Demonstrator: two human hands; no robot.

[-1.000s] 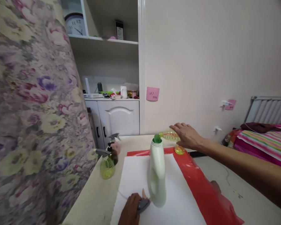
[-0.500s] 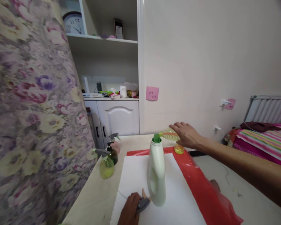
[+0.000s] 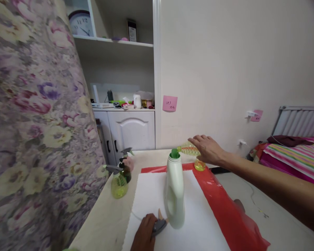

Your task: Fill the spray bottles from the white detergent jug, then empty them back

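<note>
A pale green detergent jug (image 3: 175, 188) stands upright on a white sheet (image 3: 149, 188), with a green piece (image 3: 175, 153) in its mouth. My right hand (image 3: 209, 150) is closed around a clear ribbed bottle (image 3: 189, 149) with a yellow tint, tipped on its side. The bottle's neck meets the green piece at the jug's mouth. Below that hand shows a rounded clear container part (image 3: 199, 165) with yellow liquid; whether it belongs to the bottle, I cannot tell. Low in front of the jug, my left hand (image 3: 146, 232) grips a grey spray trigger head (image 3: 159, 227), a thin tube trailing left.
Left on the table (image 3: 96, 223) stand a yellow-green spray bottle (image 3: 119, 186), a dark pump bottle (image 3: 125, 170) and a pink spray bottle (image 3: 129, 161). Red plastic sheeting (image 3: 219, 195) lies under the white sheet. A floral curtain (image 3: 42, 122) hangs close on the left.
The view shifts very slightly. Both hands, the jug and the tipped bottle keep their places relative to each other.
</note>
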